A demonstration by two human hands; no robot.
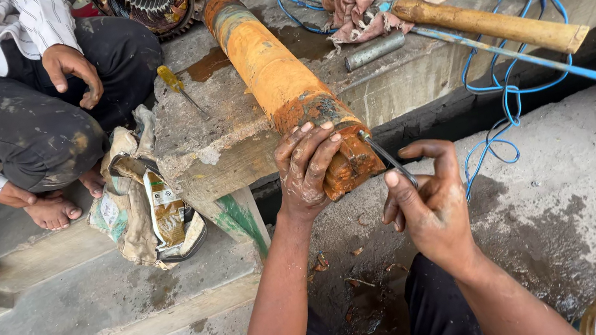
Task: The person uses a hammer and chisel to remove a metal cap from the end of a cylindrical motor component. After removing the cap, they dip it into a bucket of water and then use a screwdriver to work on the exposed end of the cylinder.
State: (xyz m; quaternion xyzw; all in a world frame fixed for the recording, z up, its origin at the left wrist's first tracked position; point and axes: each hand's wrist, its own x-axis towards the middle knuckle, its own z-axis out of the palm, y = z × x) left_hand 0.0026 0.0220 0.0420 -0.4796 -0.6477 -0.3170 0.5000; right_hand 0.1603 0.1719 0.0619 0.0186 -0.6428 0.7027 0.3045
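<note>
Head view: left hand (304, 168) grips rusty orange cylinder (283, 86); right hand (428, 207) pinches seemingly a thin metal tool (387, 158).

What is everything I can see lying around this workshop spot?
rusty cylinder: one, orange-brown, lying on the concrete block
thin metal tool: one, dark, against the cylinder's near end
screwdriver: one, yellow handle, on the block
wooden handle: one, tan, upper right
blue wires: several, right side
rag: one, pinkish, behind the cylinder
metal rod: one, grey, beside the rag
bag: one, dirty, left of the block
seated person: one, striped shirt, upper left
left hand: gripping the cylinder's end
right hand: holding the thin tool
</note>
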